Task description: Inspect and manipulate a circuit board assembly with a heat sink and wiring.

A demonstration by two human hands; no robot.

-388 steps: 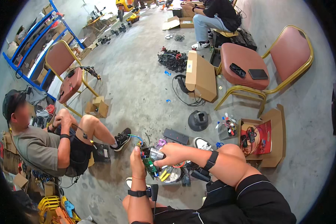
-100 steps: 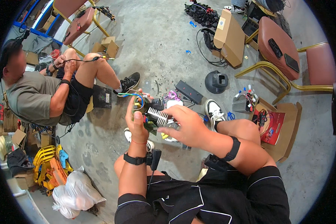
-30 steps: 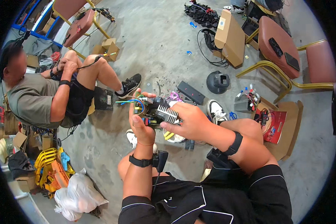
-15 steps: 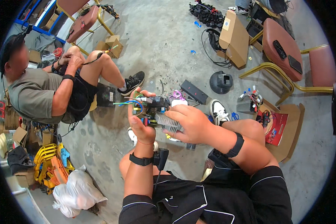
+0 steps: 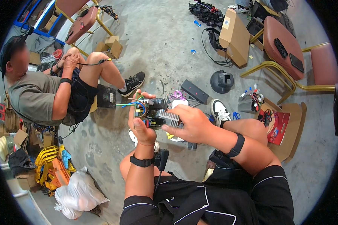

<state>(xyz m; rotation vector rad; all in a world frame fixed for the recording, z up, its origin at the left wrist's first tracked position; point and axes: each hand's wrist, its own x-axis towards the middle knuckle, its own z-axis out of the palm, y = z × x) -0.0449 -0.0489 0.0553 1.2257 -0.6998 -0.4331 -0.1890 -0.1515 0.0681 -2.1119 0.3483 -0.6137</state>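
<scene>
In front of my knees, my left hand (image 5: 143, 134) is wrapped round a circuit board (image 5: 141, 109) crowded with parts, its fingers behind and its thumb at the near edge. Blue, green and other wires (image 5: 126, 105) stick out from the board's left end. A dark cylindrical part (image 5: 159, 103) sits on its far side. My right hand (image 5: 193, 122) grips a silver finned heat sink (image 5: 169, 118) at the board's right side, thumb along the near edge. Whether the heat sink is fixed to the board I cannot tell.
Beyond my hands lie a black box (image 5: 194, 91), a purple item (image 5: 175, 95) and blue scissors (image 5: 236, 116). A wired metal unit (image 5: 248, 103) and an open carton (image 5: 289, 133) stand at right. Another person (image 5: 41, 90) sits at left, hands by the knees.
The heat sink has turned and now sits straighter against the board. My right thumb has moved up along its near edge. My left hand keeps its hold.
</scene>
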